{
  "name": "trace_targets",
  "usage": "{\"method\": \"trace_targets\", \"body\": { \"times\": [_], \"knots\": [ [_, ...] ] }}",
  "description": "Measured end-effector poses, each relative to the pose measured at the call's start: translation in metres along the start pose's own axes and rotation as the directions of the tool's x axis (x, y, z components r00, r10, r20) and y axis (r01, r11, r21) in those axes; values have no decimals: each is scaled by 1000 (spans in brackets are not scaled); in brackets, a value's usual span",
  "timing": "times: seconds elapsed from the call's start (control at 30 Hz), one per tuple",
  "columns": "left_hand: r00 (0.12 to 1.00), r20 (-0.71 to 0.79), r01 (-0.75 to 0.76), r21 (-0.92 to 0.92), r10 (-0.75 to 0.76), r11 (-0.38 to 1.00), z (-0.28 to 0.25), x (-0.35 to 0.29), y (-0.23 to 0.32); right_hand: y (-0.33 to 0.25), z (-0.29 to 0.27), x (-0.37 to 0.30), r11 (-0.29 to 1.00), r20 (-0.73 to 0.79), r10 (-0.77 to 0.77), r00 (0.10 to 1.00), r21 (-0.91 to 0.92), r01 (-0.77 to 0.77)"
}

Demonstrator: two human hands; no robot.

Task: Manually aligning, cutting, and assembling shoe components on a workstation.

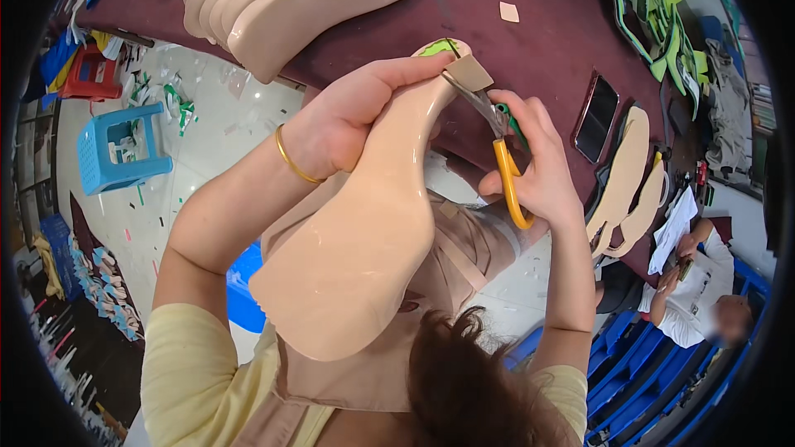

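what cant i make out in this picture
Left hand: most fingers, head view, hidden behind the glossy beige piece.
Scissors: how the blades sit, head view, overlapped by the small square patch and too small to tell.
Beige stack: far end, head view, cut off by the upper edge.
Object held by the seated person: head view, too small to identify.

L forearm (236, 203) is angled fwd & inward, L hand (348, 112) held roughly in line, one digit (414, 70) stretched out; R forearm (571, 281) is extended fwd, R hand (538, 161) half-curled, fingers bent
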State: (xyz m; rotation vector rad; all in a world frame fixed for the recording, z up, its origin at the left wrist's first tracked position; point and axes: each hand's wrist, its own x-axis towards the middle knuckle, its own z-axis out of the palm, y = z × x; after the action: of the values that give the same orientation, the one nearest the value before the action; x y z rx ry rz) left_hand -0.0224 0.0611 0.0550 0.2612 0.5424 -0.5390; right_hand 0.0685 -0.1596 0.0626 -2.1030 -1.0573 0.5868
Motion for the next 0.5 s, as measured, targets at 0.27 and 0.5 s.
{"method": "trace_targets", "body": {
  "times": [0.27,0.5],
  "knots": [
    [990,-117,-80,31,83,996,5,0,-3,35,-11,29,803,-323,-93,942,-583,-121],
    [911,114,-412,183,397,893,-1,11,-17,-5,32,28,345,171,164,972,913,-219]
  ]
}}
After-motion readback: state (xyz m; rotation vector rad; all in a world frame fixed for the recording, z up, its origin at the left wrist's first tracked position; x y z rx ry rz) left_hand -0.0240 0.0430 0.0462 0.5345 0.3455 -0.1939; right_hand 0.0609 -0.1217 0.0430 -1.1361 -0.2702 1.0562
